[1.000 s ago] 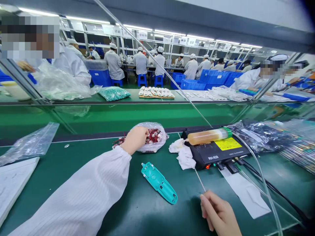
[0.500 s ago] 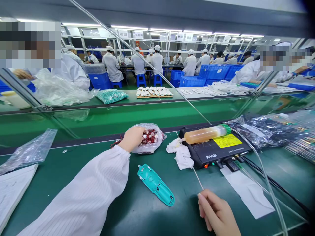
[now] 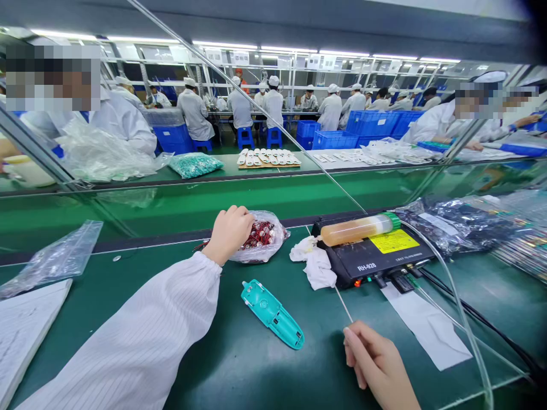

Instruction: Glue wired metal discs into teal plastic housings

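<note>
My left hand (image 3: 229,233) is curled over the left side of a clear plastic bag (image 3: 276,250) holding red-and-silver components, and it hides part of the bag. My right hand (image 3: 376,360) lies low on the green bench mat (image 3: 213,364), pinching the end of a thin white rod (image 3: 344,303). The rod's far tip reaches the edge of a crumpled white cloth (image 3: 314,265). Between my hands lies a teal plastic housing (image 3: 271,313) with small metal parts. A syringe barrel of amber fluid (image 3: 356,230) rests on a black RH-928 dispenser (image 3: 376,262).
A clear tube (image 3: 459,307) curves across the right, above a white paper sheet (image 3: 427,327). A dark antistatic bag (image 3: 453,225) lies behind. A ziplock bag (image 3: 51,259) and white papers (image 3: 21,336) sit left. A glass partition (image 3: 273,193) fronts co-workers and blue crates.
My left hand has risen a little on the bag, its knuckles now higher. My right hand and the rod have barely moved, and the whole view has shifted slightly.
</note>
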Motion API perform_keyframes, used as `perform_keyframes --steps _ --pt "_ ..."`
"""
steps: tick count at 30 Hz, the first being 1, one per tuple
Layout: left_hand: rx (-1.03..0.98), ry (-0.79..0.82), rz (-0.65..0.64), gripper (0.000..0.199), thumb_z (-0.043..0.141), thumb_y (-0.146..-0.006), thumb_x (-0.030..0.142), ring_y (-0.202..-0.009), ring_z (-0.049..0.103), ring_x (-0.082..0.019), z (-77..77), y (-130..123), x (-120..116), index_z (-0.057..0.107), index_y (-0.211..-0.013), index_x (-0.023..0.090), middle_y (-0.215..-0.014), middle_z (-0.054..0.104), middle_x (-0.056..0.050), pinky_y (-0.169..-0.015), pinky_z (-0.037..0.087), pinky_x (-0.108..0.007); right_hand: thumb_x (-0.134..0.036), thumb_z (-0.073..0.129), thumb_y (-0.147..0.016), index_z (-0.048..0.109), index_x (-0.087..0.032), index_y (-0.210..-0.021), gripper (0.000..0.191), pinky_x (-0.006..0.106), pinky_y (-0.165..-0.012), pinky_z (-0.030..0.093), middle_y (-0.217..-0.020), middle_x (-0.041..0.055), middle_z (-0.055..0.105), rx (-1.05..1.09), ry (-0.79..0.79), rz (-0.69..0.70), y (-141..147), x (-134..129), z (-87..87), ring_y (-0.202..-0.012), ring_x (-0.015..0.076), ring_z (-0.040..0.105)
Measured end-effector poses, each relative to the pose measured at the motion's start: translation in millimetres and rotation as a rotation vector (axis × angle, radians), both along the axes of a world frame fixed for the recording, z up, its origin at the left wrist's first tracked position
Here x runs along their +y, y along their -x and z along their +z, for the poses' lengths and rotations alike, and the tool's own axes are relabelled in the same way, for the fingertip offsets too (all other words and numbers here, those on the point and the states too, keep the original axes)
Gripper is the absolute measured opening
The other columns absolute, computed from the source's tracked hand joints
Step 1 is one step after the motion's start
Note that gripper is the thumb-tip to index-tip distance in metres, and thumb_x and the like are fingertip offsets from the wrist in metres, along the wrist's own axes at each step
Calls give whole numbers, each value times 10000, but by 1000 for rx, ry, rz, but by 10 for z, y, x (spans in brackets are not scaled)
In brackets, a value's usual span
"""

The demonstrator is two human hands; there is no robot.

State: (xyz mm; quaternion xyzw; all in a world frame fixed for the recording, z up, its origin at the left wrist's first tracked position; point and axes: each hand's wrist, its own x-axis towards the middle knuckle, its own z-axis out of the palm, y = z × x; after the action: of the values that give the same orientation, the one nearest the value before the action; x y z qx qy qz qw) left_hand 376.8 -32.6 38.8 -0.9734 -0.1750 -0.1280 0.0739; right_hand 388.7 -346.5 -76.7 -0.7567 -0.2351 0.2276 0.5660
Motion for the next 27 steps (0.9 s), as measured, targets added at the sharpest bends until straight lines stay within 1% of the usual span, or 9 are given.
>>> perform_keyframes --steps 3,6,8,11,13,16,19,24,27 --pt "-111 -1 72 317 386 -898 197 -901 562 -291 203 149 -102 695 -864 139 -920 678 -127 -690 399 -361 -514 405 -908 433 -214 -602 430 205 -406 372 -478 -56 460 -63 24 -9 -18 -20 26 -332 86 438" --pt "-175 104 68 303 403 -894 236 -766 581 -227 371 449 -346 688 -816 171 -767 682 -58 -657 405 -312 -413 445 -912 515 -222 -707 288 197 -443 428 -547 -33 540 -364 55 -15 -31 -14 202 -443 118 541" --pt "-150 415 -36 317 430 -886 282 -662 575 -177 387 669 -569 675 -707 190 -690 667 -13 -610 397 -270 -350 510 -881 572 -231 -917 139 207 -591 509 -840 30 660 -620 24 -25 -18 42 366 -730 166 650" --pt "30 896 -190 307 464 -868 297 -639 575 -138 263 907 -872 692 -685 205 -660 664 21 -586 393 -221 -297 561 -851 449 -265 -1237 404 287 -937 453 -1334 69 489 -737 -70 56 63 242 557 -1211 218 476" --pt "66 1110 -177 284 490 -848 288 -613 553 -125 142 979 -989 693 -673 195 -647 655 20 -561 381 -209 -281 579 -842 348 -293 -1310 521 302 -982 420 -1353 55 475 -546 -132 148 143 431 599 -1235 199 452" --pt "-39 1265 -101 255 521 -814 282 -594 523 -128 -2 1000 -1026 688 -649 182 -638 630 4 -550 375 -223 -295 599 -828 376 -258 -1215 448 289 -834 494 -975 26 671 -2 -228 203 250 699 572 -948 176 630" --pt "-179 1306 -115 254 541 -784 279 -690 564 -166 -97 994 -988 693 -601 189 -674 626 -24 -599 404 -252 -361 667 -783 441 -203 -1053 386 276 -732 498 -722 -3 658 394 -320 216 326 865 542 -757 172 654" --pt "-374 1314 -86 173 591 -716 275 -789 587 -209 -239 1002 -933 726 -629 209 -760 646 -52 -668 438 -304 -428 767 -687 496 -175 -869 413 278 -713 506 -685 11 656 654 -421 243 430 978 557 -684 150 646" --pt "-404 1291 -64 141 601 -695 260 -751 593 -205 -304 1016 -888 710 -630 198 -732 646 -49 -639 441 -306 -477 751 -681 504 -179 -790 403 265 -598 517 -570 -7 622 619 -360 193 427 990 528 -548 148 624"
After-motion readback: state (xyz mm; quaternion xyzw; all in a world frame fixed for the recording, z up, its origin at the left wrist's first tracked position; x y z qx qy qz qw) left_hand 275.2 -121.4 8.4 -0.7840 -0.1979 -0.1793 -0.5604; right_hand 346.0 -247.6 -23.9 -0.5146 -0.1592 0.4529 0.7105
